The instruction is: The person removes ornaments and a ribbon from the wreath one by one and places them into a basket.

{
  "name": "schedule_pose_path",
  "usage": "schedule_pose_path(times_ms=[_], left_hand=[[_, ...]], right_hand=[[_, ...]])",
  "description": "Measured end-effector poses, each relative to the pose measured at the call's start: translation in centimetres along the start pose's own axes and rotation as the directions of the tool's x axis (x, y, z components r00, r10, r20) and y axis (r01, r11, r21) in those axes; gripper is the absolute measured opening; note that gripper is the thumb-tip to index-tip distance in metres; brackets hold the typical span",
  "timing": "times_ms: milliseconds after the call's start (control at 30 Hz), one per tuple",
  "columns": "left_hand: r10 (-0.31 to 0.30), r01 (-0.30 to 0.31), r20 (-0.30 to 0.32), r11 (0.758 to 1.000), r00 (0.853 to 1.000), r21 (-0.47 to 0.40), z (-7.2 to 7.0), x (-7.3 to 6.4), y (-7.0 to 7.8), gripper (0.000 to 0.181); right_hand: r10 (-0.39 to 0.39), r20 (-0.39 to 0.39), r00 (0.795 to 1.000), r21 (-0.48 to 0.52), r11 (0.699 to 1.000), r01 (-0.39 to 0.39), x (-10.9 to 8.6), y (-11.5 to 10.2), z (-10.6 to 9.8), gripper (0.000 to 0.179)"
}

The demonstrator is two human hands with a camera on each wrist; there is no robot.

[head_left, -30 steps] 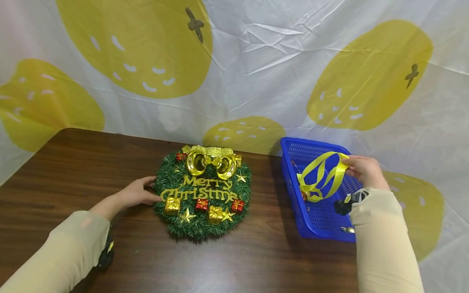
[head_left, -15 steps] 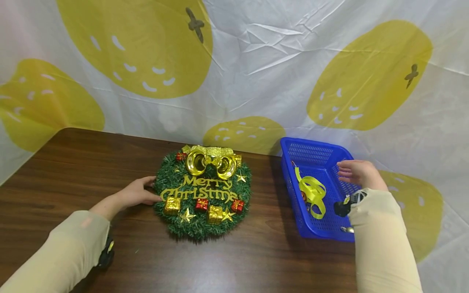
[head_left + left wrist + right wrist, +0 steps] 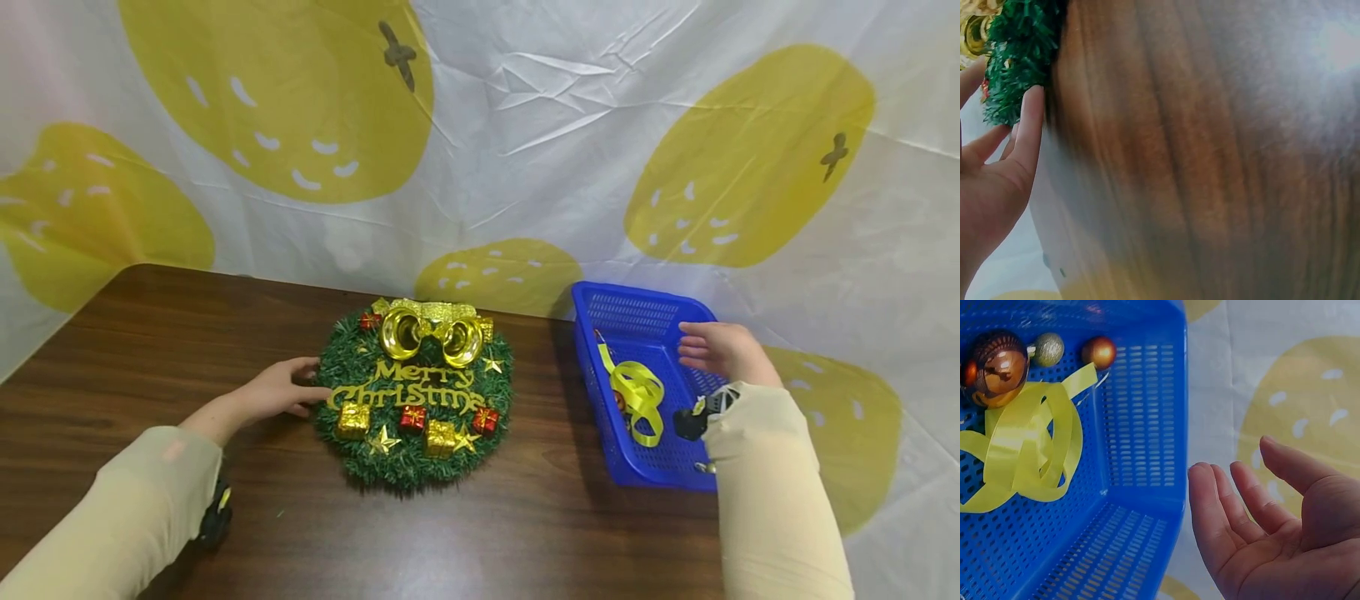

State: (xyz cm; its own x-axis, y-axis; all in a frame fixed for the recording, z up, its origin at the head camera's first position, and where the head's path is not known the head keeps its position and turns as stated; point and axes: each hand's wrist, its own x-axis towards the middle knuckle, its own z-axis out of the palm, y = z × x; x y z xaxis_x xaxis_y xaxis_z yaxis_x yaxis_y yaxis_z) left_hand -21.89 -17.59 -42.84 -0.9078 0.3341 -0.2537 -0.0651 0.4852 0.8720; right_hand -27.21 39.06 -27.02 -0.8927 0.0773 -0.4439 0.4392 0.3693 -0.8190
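A green tinsel wreath lies on the brown table, bearing gold "Merry Christmas" lettering, two gold bells, small gift boxes and stars. My left hand touches its left edge with fingers spread and fairly straight; the left wrist view shows fingertips against the tinsel. At the right, a blue perforated basket holds a loose coil of yellow ribbon. My right hand hovers by the basket's right rim, holding nothing, its fingers relaxed and apart from the ribbon.
Inside the basket, several ball ornaments lie near the ribbon, including a large copper ball, a small glittery ball and an orange-brown ball. A white curtain printed with yellow fruit hangs behind the table.
My right hand has let go of the yellow ribbon, which dropped into a coil in the basket. That hand then shifted slightly left. My left hand stays at the wreath's edge.
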Motion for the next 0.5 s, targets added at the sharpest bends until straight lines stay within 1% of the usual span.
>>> schedule_pose_path(times_ms=[67, 133, 200, 267, 333, 400, 500], left_hand=[[0.015, -0.015, -0.026, 1.000, 1.000, 0.026, -0.3, 0.0, 0.3, 0.077], [0.032, -0.029, -0.052, 0.998, 0.998, 0.056, -0.7, 0.1, 0.7, 0.073], [0.052, -0.043, -0.081, 0.993, 0.995, 0.112, -1.0, 0.0, 1.1, 0.069], [0.075, -0.052, -0.111, 0.980, 0.991, 0.193, -1.4, -0.1, 1.5, 0.068], [0.097, -0.056, -0.139, 0.962, 0.986, 0.269, -1.7, -0.2, 2.0, 0.068], [0.129, -0.064, -0.173, 0.939, 0.976, 0.337, -2.0, -0.2, 2.3, 0.069], [0.163, -0.064, -0.222, 0.917, 0.961, 0.394, -2.5, -0.3, 2.9, 0.072]], right_hand=[[-0.015, -0.012, 1.000, 0.005, 1.000, 0.015, 0.1, -0.4, 0.5, 0.074], [-0.035, -0.022, 0.999, 0.037, 0.999, 0.036, 0.2, -0.9, 1.1, 0.076], [-0.068, -0.042, 0.997, 0.040, 0.997, 0.069, 0.2, -1.4, 1.9, 0.076], [-0.106, -0.061, 0.993, 0.050, 0.993, 0.109, 0.2, -1.9, 2.8, 0.076], [-0.145, -0.084, 0.986, 0.035, 0.988, 0.148, 0.1, -2.6, 3.8, 0.076], [-0.182, -0.114, 0.977, 0.004, 0.983, 0.184, -0.1, -3.3, 5.0, 0.076], [-0.234, -0.151, 0.960, -0.045, 0.972, 0.230, -0.5, -4.2, 6.8, 0.076]])
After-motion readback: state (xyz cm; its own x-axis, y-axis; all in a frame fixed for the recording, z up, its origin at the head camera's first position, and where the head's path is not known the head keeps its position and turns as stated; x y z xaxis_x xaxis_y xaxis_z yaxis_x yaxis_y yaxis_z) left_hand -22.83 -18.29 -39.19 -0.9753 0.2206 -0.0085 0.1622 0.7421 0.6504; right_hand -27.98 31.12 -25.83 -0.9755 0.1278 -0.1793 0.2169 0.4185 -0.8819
